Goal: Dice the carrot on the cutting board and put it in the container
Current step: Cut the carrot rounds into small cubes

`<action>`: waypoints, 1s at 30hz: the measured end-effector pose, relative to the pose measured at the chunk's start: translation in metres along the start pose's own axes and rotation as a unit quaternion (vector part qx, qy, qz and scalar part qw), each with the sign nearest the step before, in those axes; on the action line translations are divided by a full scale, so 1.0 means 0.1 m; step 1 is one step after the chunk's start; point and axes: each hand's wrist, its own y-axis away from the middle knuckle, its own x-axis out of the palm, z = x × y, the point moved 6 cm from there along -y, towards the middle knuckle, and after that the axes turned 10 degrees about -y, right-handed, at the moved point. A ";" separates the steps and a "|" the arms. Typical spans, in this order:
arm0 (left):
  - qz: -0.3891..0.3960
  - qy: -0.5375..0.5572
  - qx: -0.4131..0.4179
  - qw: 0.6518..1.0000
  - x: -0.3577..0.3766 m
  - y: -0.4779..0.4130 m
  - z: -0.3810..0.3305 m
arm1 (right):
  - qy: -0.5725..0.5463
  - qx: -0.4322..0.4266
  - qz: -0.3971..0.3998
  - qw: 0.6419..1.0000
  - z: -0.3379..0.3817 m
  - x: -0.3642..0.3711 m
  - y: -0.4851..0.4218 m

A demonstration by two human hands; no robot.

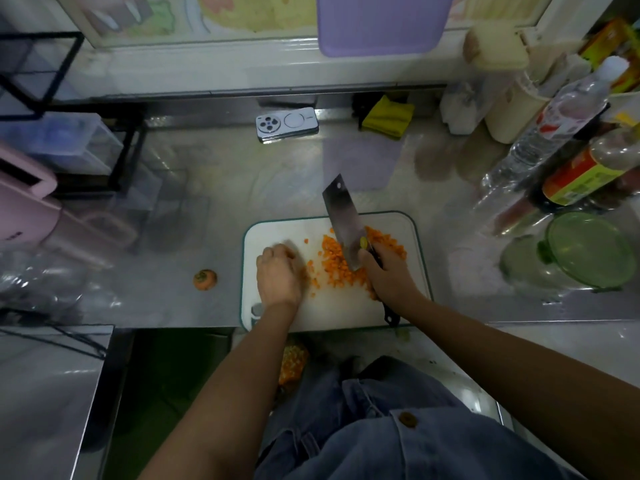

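Observation:
A white cutting board (pixel 346 310) lies at the counter's front edge. A pile of diced carrot (pixel 332 263) covers its middle and right part. My right hand (pixel 388 271) grips the handle of a cleaver (pixel 341 220), whose blade stands over the dice and points away from me. My left hand (pixel 278 271) rests on the board just left of the pile, fingers curled; whether it holds anything is hidden. A carrot top end (pixel 205 279) lies on the steel counter left of the board. A green glass container (pixel 585 252) stands at the right.
A phone (pixel 286 124) and a yellow cloth (pixel 388 116) lie at the back of the counter. Bottles (pixel 554 133) crowd the right side. A pink appliance (pixel 24 202) and a black wire rack (pixel 69 109) occupy the left. A purple board (pixel 381 22) leans against the wall.

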 end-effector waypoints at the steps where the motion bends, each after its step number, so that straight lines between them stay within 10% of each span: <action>1: -0.003 0.026 -0.004 1.000 -0.01 0.04 0.05 | 0.003 -0.002 0.006 1.000 -0.01 0.04 0.02; 14: 0.003 0.071 -0.063 0.996 -0.04 0.27 0.52 | 0.105 -0.036 0.159 0.981 -0.14 0.69 0.30; 24: -0.009 0.049 -0.099 0.994 -0.03 0.23 0.60 | 0.153 -0.062 0.056 0.985 -0.26 0.45 0.21; 30: 0.023 0.063 -0.170 0.983 -0.03 0.23 0.77 | 0.121 -0.075 0.164 0.976 -0.15 0.83 0.25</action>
